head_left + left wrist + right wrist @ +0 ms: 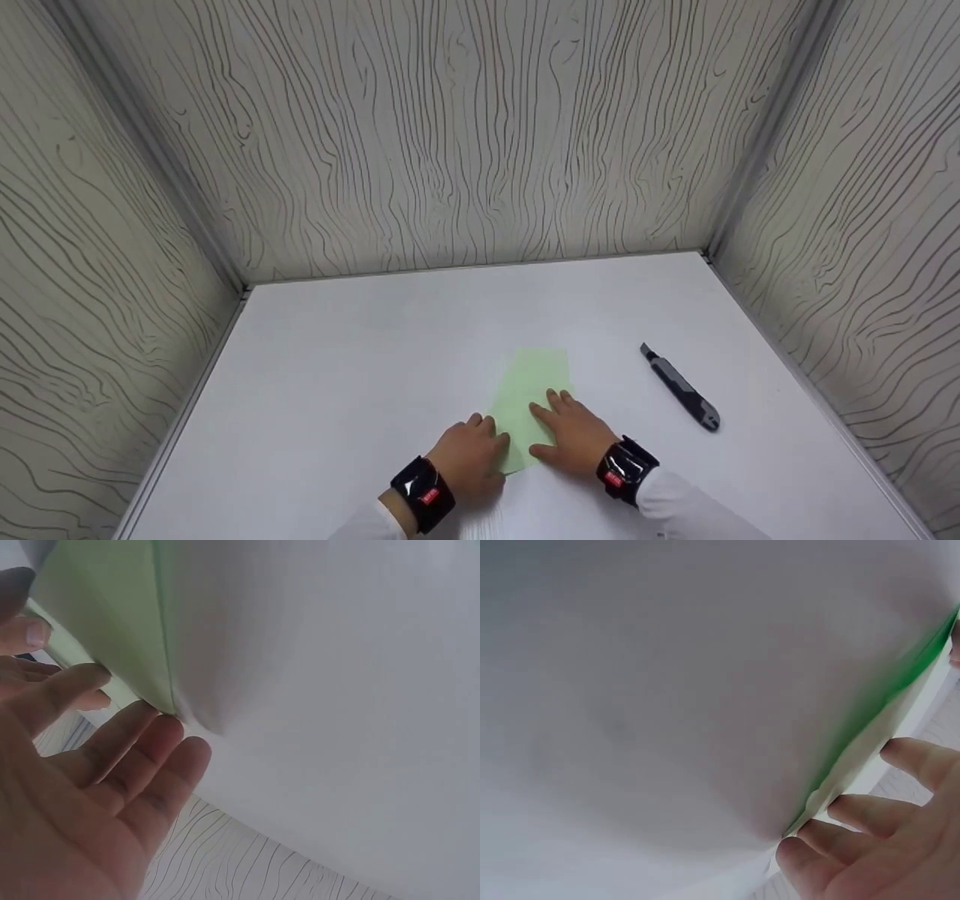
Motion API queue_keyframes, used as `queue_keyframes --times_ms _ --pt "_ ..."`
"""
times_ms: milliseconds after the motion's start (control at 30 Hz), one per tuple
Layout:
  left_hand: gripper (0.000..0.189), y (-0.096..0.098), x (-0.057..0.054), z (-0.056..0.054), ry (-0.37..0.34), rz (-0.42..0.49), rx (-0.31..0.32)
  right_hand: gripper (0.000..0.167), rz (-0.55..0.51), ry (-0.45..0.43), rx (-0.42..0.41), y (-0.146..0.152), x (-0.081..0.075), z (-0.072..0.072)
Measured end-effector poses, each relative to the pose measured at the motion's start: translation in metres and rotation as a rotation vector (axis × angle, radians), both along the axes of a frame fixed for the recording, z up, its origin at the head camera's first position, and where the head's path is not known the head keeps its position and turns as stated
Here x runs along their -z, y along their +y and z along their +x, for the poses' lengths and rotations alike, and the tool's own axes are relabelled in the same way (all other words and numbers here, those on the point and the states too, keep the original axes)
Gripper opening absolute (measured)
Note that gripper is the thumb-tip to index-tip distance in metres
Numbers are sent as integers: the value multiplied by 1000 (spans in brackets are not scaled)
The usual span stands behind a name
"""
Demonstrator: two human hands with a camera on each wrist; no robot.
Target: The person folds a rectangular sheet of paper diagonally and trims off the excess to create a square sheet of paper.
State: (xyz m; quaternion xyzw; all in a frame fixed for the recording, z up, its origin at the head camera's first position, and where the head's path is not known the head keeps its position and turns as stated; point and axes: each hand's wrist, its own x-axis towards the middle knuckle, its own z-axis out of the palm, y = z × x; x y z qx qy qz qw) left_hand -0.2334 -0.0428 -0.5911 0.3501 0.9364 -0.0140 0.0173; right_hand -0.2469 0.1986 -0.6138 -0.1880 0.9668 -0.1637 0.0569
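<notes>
A light green sheet of paper [531, 397] lies on the white table, with folded layers along its edge in the left wrist view. My left hand [469, 457] rests at the paper's lower left edge. In the left wrist view its fingers [150, 765] are mostly straight and their tips touch the paper's edge. Spread across the sheet's lower right part, my right hand [576, 439] presses it down. The right wrist view has the right fingertips [840, 804] against the paper, whose edge curls up a little with a darker green underside.
A black and grey utility knife [684, 391] lies on the table to the right of my right hand, its blade end pointing away. Wood-grain patterned panels [450, 135] stand at the back and both sides of the white table [360, 337].
</notes>
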Motion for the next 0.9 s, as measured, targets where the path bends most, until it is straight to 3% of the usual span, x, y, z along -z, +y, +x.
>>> queue_keyframes --times_ms 267,500,633,900 --pt "23 -15 2 -6 53 16 14 72 -9 -38 52 21 -11 -1" --pt "12 -23 0 -9 46 53 -22 72 -4 -31 57 42 -13 -2" --pt "10 -26 0 -10 56 70 -12 71 -5 -34 54 52 -13 -3" --pt "4 -28 -3 -10 182 69 61 65 7 24 56 57 -12 -5"
